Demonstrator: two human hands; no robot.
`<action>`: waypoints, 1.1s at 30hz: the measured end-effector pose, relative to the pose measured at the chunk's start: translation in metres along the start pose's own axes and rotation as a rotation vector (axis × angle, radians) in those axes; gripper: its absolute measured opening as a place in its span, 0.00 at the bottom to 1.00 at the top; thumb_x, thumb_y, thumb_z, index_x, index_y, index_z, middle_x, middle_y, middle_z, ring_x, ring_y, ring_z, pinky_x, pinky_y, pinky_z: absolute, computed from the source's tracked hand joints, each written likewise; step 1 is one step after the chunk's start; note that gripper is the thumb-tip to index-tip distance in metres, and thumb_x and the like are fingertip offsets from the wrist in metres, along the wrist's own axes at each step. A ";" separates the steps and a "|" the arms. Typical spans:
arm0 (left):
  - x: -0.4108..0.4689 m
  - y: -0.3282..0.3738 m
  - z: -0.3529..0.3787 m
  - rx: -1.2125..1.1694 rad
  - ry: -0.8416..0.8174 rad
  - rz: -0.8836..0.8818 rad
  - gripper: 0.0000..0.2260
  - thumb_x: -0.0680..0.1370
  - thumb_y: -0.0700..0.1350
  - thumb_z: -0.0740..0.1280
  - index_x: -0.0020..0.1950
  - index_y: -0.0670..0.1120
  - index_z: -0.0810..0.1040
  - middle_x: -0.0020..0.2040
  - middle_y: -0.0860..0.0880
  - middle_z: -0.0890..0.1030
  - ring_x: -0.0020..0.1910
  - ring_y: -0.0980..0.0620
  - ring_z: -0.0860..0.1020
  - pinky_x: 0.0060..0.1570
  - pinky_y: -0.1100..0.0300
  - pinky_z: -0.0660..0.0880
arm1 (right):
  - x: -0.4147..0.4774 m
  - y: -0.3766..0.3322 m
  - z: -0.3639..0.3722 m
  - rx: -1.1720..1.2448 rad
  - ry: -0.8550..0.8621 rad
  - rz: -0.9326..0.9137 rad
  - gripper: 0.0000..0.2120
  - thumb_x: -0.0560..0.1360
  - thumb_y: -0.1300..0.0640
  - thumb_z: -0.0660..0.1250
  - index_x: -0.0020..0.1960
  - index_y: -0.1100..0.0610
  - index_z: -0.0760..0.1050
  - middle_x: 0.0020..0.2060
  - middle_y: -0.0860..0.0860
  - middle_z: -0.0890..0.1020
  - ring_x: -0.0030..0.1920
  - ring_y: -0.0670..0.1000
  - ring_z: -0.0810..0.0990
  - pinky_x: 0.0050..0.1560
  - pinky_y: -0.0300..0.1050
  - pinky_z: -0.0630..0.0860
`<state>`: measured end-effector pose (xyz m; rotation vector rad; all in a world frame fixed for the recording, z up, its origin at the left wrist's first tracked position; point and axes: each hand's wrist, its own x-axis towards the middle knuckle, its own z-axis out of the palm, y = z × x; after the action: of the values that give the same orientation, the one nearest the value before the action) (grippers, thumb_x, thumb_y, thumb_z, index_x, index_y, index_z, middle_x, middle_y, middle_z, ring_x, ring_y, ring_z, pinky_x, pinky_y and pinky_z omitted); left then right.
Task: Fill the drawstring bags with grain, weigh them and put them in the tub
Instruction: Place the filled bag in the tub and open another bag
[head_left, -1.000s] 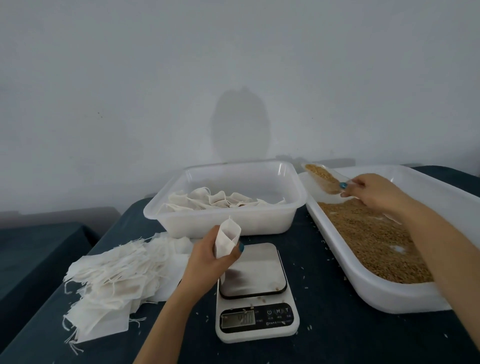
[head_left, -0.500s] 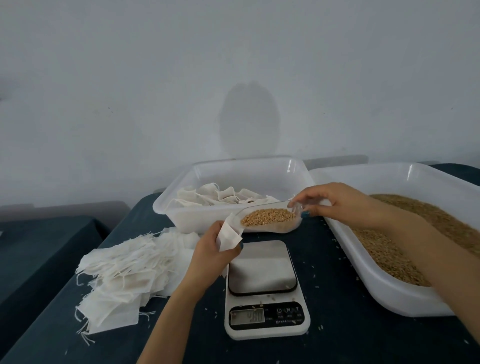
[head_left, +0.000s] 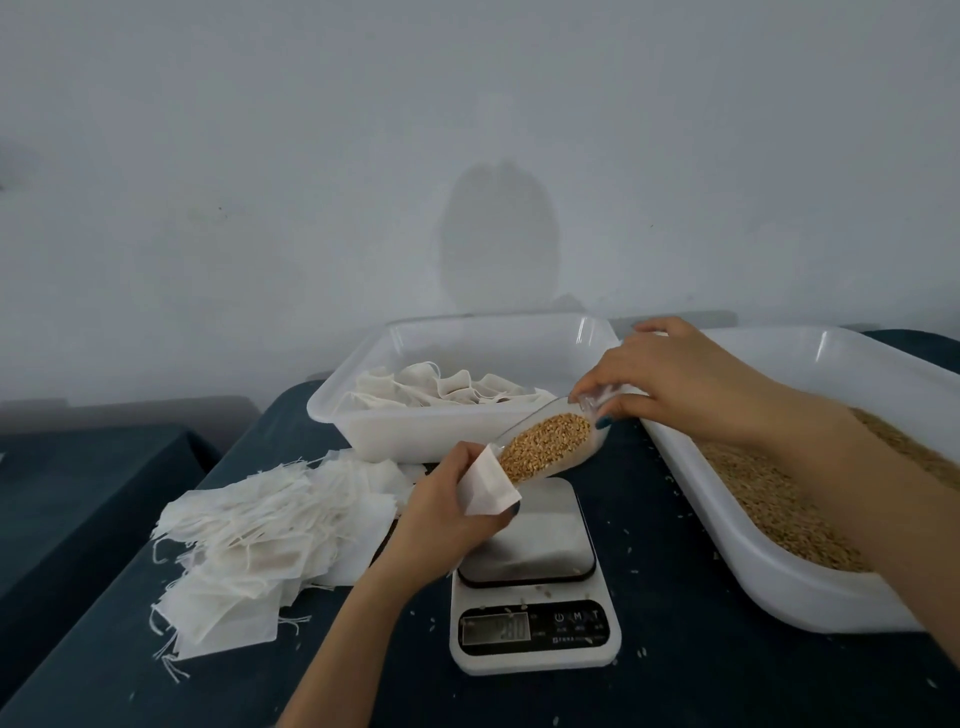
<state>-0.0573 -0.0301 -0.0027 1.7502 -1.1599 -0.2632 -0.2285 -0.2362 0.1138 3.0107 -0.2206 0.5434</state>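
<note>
The fingers of the left hand are curled around a small white drawstring bag, held just above the scale, and the fingers of the right hand pinch the back end of a clear scoop full of grain, which is tilted down with its tip at the bag's mouth. Behind them stands the white tub with bags lying inside; a pile of empty bags is at the left, and a large tray of grain at the right
</note>
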 end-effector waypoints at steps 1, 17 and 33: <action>-0.001 0.001 0.001 0.007 -0.013 0.005 0.19 0.70 0.54 0.75 0.56 0.59 0.71 0.49 0.60 0.80 0.48 0.61 0.78 0.42 0.68 0.75 | 0.002 -0.002 -0.002 -0.027 -0.003 -0.011 0.15 0.76 0.39 0.63 0.62 0.37 0.76 0.56 0.32 0.80 0.59 0.36 0.73 0.71 0.42 0.51; -0.005 0.006 0.002 -0.017 -0.090 0.070 0.17 0.74 0.50 0.73 0.58 0.57 0.70 0.50 0.62 0.78 0.49 0.61 0.78 0.44 0.67 0.77 | 0.009 -0.021 -0.028 -0.332 -0.101 -0.044 0.17 0.79 0.39 0.57 0.67 0.34 0.70 0.59 0.36 0.76 0.63 0.39 0.70 0.76 0.50 0.44; -0.007 0.010 0.001 -0.076 -0.096 0.079 0.17 0.73 0.53 0.71 0.58 0.58 0.70 0.51 0.61 0.79 0.51 0.59 0.78 0.46 0.63 0.78 | 0.001 -0.008 -0.026 -0.215 -0.030 -0.059 0.19 0.75 0.37 0.56 0.64 0.35 0.74 0.56 0.34 0.77 0.60 0.38 0.72 0.75 0.48 0.46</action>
<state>-0.0680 -0.0255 0.0029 1.6371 -1.2689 -0.3427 -0.2353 -0.2259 0.1385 2.8083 -0.1793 0.4391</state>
